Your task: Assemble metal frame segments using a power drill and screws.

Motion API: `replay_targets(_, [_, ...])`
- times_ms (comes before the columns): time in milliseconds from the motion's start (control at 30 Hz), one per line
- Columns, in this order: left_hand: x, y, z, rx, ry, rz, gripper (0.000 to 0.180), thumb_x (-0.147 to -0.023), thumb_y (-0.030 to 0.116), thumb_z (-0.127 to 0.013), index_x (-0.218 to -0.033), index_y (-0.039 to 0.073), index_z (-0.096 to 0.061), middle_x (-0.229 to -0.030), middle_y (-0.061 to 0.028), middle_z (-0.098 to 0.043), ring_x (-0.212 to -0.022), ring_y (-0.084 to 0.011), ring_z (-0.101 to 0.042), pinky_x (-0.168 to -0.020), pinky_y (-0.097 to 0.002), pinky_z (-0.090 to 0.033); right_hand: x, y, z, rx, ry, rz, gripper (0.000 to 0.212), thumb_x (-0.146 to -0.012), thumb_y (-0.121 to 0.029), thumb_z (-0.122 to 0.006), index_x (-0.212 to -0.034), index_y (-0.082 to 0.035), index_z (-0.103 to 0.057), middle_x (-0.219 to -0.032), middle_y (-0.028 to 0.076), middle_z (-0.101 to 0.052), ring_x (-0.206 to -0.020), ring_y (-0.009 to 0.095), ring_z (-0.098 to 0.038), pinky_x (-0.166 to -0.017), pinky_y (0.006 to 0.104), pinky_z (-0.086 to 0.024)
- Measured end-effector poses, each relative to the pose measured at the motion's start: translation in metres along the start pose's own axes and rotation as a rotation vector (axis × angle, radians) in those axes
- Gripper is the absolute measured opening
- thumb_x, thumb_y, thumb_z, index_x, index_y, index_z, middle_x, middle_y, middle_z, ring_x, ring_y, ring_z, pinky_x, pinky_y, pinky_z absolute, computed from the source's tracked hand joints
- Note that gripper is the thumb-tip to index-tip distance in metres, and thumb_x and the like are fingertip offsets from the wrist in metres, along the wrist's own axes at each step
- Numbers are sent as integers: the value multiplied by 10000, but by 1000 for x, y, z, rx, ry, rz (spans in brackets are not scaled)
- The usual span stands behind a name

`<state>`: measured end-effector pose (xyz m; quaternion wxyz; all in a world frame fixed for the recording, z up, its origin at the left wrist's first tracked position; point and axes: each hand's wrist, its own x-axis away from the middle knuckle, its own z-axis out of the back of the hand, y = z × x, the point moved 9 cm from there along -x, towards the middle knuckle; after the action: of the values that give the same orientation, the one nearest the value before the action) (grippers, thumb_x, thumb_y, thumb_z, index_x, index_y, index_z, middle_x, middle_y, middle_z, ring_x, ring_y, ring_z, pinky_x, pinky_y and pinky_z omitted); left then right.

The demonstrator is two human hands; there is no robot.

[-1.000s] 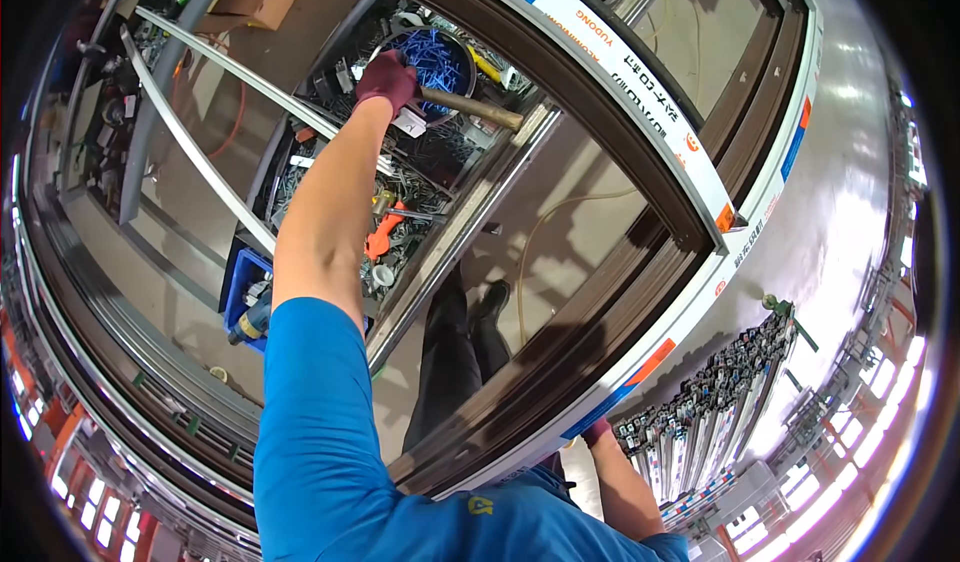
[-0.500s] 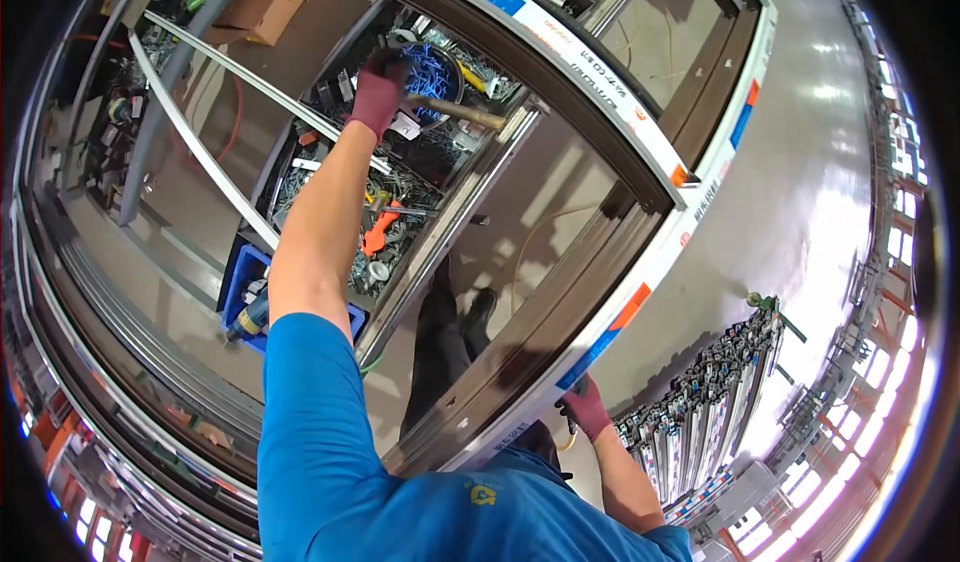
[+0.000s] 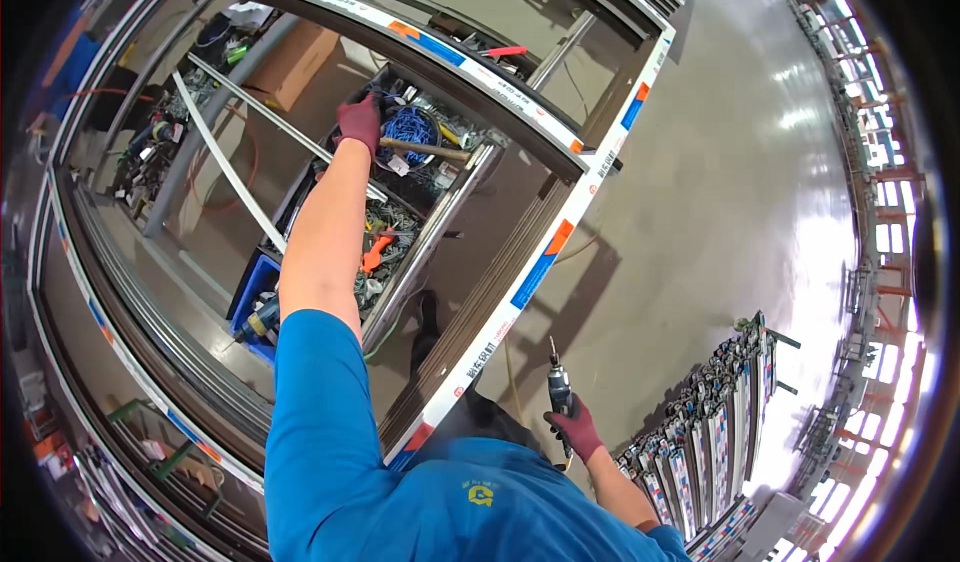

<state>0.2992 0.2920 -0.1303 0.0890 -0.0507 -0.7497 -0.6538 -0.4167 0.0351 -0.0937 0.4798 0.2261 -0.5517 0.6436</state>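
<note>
My left hand (image 3: 360, 122), in a maroon glove, reaches into a parts tray. It is beside a heap of blue fasteners (image 3: 410, 134) and the wooden handle of a hammer (image 3: 425, 149). Its fingers are partly hidden, so I cannot tell whether it grips anything. At the lower right my right hand (image 3: 574, 428), also gloved, is closed around a dark power drill (image 3: 560, 390) whose thin bit points away from me. The drill is outside the large white-edged metal frame (image 3: 530, 274), and my left arm reaches across it.
An orange tool (image 3: 377, 252) lies among metal parts in the nearer tray. A blue bin (image 3: 240, 297) holding another power tool stands to the left. Further left is a cardboard box (image 3: 300, 67). Stacked metal profiles (image 3: 700, 402) stand at the right.
My right hand has brought the drill out from beside the frame into plain view. My left hand still reaches into the tray, and the view has shifted.
</note>
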Motion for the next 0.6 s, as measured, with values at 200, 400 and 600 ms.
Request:
replay_targets(200, [-102, -59, 74, -511, 7, -353, 326, -961, 169, -720, -1262, 45, -733, -975, -93, -789, -907, -207, -740, -882, -334, -564, 15, 13, -2, -1, -44, -46, 483, -813, -228, -842, -1171, -67, -561, -872, 53, -637, -693, 147, -652, -559, 303, -537])
replay_targets(400, [-96, -120, -6, -221, 36, 81, 357, -873, 252, -846, -1167, 63, -772, -1036, -86, -792, -949, -233, -709, -899, -360, -511, 26, 32, -19, -17, 56, -182, 493, -812, -237, -848, -1192, -77, -577, -870, 45, -640, -697, 143, -639, -563, 304, -513])
replay_targets(600, [-94, -98, 16, -204, 100, 17, 324, -881, 257, -841, -1103, 33, -769, -1032, -91, -791, -963, -239, -715, -931, -359, -505, 12, 8, -30, -4, 7, -51, 464, -820, -218, -844, -1198, -77, -615, -888, 37, -640, -726, 130, -606, -626, 310, -508])
